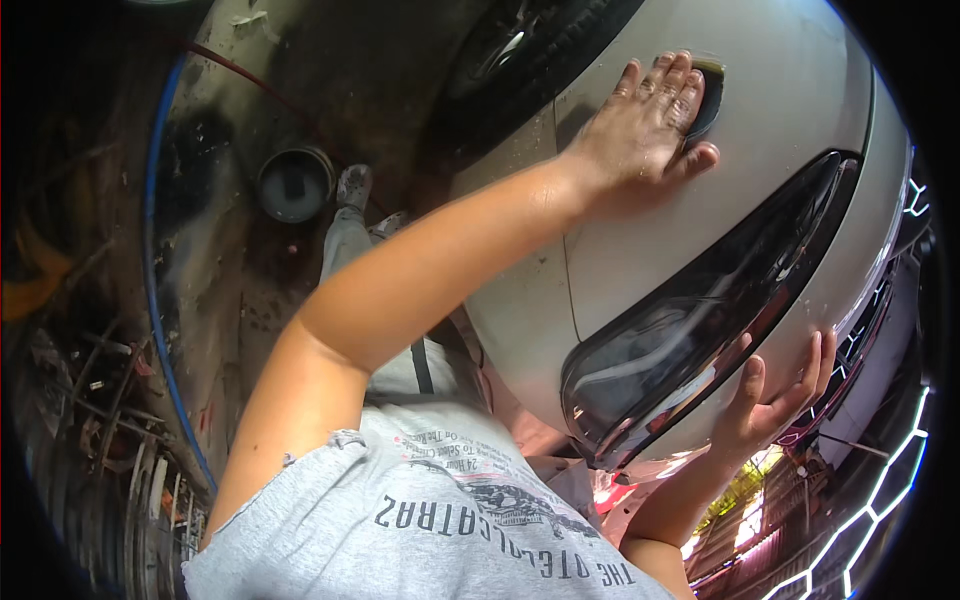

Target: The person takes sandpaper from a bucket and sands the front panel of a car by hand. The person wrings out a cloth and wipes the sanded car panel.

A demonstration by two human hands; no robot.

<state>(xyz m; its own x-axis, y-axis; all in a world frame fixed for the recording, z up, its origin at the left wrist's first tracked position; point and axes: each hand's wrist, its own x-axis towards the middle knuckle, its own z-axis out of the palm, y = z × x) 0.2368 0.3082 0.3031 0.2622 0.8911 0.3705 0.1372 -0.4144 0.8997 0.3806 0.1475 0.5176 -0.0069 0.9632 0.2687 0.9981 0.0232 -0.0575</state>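
Observation:
Flat on the pale panel of a car [772, 112], my wet left hand [656, 124] presses a dark pad or sheet [709, 101] that looks like sandpaper. Its far edge is yellowish, and most of it is hidden under the fingers. My right hand [780, 397] rests against the bodywork on the other side of the dark lamp [697, 315], fingers apart and holding nothing. The lamp lies between my two hands, with a panel seam running up from its lower left end. Drops of water show on my left wrist.
A bucket [296, 187] of cloudy liquid stands on the stained floor beside my foot [352, 187]. A red hose [247, 75] runs past it. The car's wheel [517, 45] is at the top. Metal rods [142, 495] lie lower left. Bright hexagonal light lines [874, 510] show at right.

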